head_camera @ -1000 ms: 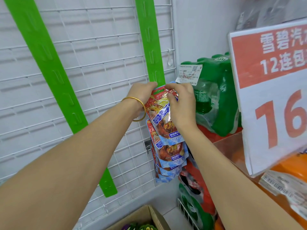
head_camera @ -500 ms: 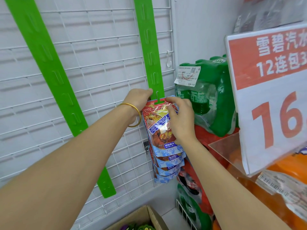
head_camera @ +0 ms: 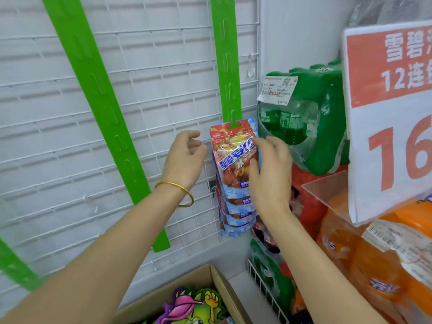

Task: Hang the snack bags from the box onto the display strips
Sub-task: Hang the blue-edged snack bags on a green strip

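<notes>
A red and blue snack bag (head_camera: 233,155) hangs by its top slot from a hook on the right green display strip (head_camera: 225,59). Several more bags of the same kind (head_camera: 236,218) hang below it on that strip. My left hand (head_camera: 184,157) is just left of the bag, its fingers loosely curled and holding nothing. My right hand (head_camera: 271,169) rests with relaxed fingers on the bag's front right side. A second green strip (head_camera: 98,94) slants across the wire grid, bare. The cardboard box (head_camera: 217,288) stands at the bottom with colourful bags (head_camera: 191,307) inside.
White wire grid panel (head_camera: 140,54) backs the strips. Green bottle pack (head_camera: 311,118) and orange bottles (head_camera: 378,265) stack on the right. A red and white price sign (head_camera: 392,113) juts out at upper right. A third green strip (head_camera: 14,265) shows at lower left.
The bag's slot went onto the strip's hook and the bag settled flat. Both hands came off its top edge; the left hand drew back to the left, the right slid down the front.
</notes>
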### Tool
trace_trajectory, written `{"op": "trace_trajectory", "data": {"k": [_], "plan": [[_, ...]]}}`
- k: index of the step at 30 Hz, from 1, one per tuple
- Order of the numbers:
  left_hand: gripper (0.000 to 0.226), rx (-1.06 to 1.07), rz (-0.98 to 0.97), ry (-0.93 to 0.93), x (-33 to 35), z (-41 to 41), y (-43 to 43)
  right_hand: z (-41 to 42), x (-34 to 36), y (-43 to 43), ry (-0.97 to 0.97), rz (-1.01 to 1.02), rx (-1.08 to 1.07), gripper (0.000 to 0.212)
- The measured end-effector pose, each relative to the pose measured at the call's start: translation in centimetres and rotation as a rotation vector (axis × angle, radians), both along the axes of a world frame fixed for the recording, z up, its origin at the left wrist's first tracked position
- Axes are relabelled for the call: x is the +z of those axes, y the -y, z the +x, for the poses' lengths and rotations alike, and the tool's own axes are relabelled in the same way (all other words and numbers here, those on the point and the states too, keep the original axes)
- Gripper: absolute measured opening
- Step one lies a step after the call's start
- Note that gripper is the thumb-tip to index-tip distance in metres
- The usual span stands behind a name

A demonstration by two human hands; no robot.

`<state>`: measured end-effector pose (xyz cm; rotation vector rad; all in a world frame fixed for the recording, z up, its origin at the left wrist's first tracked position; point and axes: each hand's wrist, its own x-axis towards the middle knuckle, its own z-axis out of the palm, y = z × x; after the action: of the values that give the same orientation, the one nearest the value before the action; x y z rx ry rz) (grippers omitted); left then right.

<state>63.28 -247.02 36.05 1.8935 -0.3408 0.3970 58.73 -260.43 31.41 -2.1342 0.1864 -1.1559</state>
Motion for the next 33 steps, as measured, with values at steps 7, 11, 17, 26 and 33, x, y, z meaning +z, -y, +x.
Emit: {"op": "trace_trajectory", "data": {"k": [7,11,17,26,33], "plan": [[0.014,0.040,-0.070,-0.430,-12.9,-8.3,-9.2,-5.2,-11.5,-5.6,-0.656,-0.079,0.502,0.027],[0.014,0.141,-0.095,-0.666,-18.7,-12.5,-13.9,-5.5,-16.1,-8.6,-1.038,-0.133,0.655,0.028],[0.020,0.187,-0.072,-0.775,-22.0,-15.4,-17.4,-6.8,-22.1,-10.8,-1.306,-0.326,0.734,0.049],[0.032,-0.019,0.121,-0.806,-21.8,-15.4,-16.9,-6.0,-19.8,-9.6,-1.375,0.327,0.955,0.013],[0.017,-0.158,-0.001,-0.679,-18.4,-12.8,-14.0,-4.8,-13.6,-6.8,-1.103,0.556,0.984,0.008]]}}
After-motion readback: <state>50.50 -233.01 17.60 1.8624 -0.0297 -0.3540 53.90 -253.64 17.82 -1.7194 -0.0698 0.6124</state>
